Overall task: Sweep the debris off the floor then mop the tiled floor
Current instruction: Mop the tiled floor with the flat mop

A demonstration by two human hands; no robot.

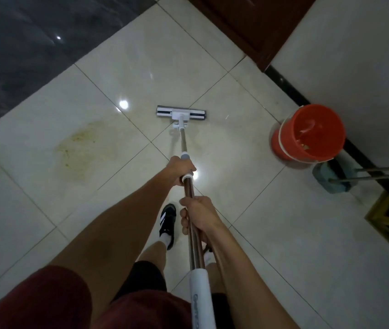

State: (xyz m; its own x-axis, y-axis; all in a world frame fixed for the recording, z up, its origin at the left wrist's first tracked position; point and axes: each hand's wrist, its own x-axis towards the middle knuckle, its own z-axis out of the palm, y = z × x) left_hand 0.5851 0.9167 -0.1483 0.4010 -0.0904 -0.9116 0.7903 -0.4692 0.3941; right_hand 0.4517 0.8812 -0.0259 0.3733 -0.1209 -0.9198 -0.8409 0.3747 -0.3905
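- Tiled floor (271, 233) looked swept, no loose debris visible; yellowish stain (82, 150) left of mop head remained.
- Mop (180, 113) flat on floor, mopping underway.
- Left hand (180, 170) and right hand (197, 216) both clamped on handle.

The floor (271, 233) has pale cream tiles with a yellow-brown stain (79, 148) on the left, the mop (181, 113) is white, grey and shiny brown, the bucket (307, 134) on the right is orange-red, and the near shoe (167, 219) is black with white stripes.
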